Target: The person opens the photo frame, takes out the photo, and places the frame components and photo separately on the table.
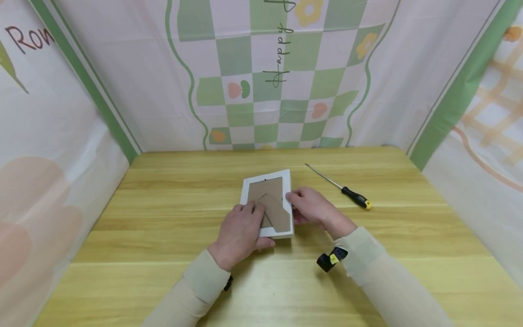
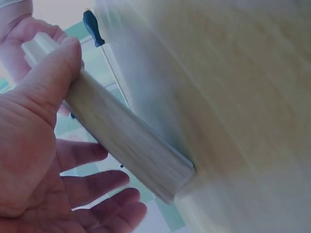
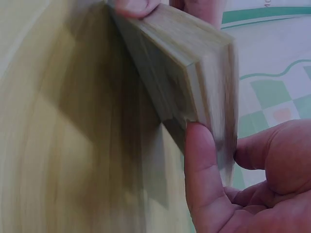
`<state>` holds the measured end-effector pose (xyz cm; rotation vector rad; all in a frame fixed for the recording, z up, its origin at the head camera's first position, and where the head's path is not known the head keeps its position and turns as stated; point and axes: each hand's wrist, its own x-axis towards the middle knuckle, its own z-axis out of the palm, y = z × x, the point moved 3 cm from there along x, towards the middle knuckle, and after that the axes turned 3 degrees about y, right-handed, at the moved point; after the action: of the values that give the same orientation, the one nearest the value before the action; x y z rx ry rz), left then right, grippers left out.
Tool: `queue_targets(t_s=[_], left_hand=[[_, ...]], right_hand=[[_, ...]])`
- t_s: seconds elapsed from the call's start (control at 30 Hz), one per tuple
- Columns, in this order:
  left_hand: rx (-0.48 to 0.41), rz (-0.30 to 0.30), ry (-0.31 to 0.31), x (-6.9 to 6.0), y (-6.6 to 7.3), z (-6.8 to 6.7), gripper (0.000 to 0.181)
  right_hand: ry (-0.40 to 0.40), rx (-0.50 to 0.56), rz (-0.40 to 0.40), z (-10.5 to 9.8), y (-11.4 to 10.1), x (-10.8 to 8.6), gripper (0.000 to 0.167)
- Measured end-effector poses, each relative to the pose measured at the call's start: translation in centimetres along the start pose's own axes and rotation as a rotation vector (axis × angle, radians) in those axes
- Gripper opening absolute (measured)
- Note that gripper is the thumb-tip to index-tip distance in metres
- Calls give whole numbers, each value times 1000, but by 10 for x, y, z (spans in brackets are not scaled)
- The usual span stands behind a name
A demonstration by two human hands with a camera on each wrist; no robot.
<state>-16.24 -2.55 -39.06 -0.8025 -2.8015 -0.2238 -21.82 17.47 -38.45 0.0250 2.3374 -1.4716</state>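
Note:
A white picture frame (image 1: 287, 179) is held back side up above the wooden table, its brown backing board (image 1: 255, 190) and stand flap (image 1: 278, 215) facing me. My left hand (image 1: 239, 234) grips its near left corner, thumb at the near edge and fingers over the back. In the left wrist view that thumb presses the side of the frame (image 2: 126, 138). On the right edge, my right hand (image 1: 312, 206) pinches the frame. The right wrist view shows the frame (image 3: 214, 82) tilted, between the thumb and a finger of my right hand (image 3: 257, 184). Much of its front is hidden.
A screwdriver (image 1: 355, 197) with a black and yellow handle lies on the table (image 1: 184, 181) to the right of the frame. Patterned cloth (image 1: 265, 109) hangs behind the table and on both sides. A black wrist device (image 1: 328, 260) sticks out below the right sleeve.

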Motion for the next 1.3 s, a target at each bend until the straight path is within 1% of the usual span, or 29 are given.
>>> queue_targets(t_s=[0.13,0.27,0.47,0.63,0.73,0.87,0.97,1.03,1.17,1.3], left_hand=[[18,26,63,0,3,0,97],[25,33,118,-1,5,-1,96],[54,34,167,-3,5,-2,96],[93,44,209,-4,6,-4,91],[133,59,248,-5,7,-5,86],[167,75,308,-6,8,-6,79],[183,67,338,-7,8,-7,78],[183,57,349,-7,8,-7,77],[153,39,364,-8,6,-9,75],[107,22,393,-9,4,-11,72]], right_hand=[[-20,26,-16,2,-6,-3,45],[-33,53,-25,4,-12,-7,44],[-38,74,-34,7,-17,-6,48],[-42,96,-44,9,-21,-7,52],[-44,113,-50,10,-25,-8,52],[-44,123,-61,12,-28,-9,52],[-34,130,-74,13,-31,-10,50],[-24,148,-81,14,-32,-10,49],[-22,176,-94,15,-31,-9,47],[-47,123,-105,18,-26,-6,49]])
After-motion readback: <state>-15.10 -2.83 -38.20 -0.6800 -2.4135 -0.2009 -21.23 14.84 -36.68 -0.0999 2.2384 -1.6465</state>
